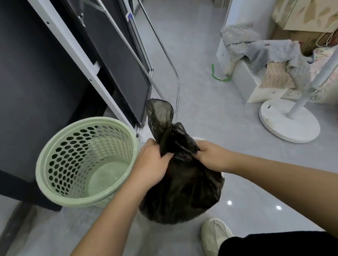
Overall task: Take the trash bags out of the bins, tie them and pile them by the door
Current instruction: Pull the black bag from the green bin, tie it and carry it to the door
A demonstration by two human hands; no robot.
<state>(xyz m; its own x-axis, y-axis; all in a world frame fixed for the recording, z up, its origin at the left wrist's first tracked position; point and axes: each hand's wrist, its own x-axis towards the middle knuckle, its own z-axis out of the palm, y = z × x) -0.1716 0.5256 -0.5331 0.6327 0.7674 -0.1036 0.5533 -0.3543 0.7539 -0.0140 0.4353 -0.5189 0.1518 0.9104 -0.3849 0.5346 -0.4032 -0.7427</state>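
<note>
Left hand (151, 163) and right hand (208, 155) each clamp the gathered neck of the bag (181, 191), held between them off the floor, probably for knotting. Left of the hands stands the emptied bin (47, 162).

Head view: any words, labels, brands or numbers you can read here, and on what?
No text can be read.
White box by the fan base: small dark marks on its face, too small to read.
Another white box: a tiny mark, unreadable.
Cardboard boxes: no print shows.
Green bin and black trash bag, held by the left hand and right hand: no lettering.
</note>
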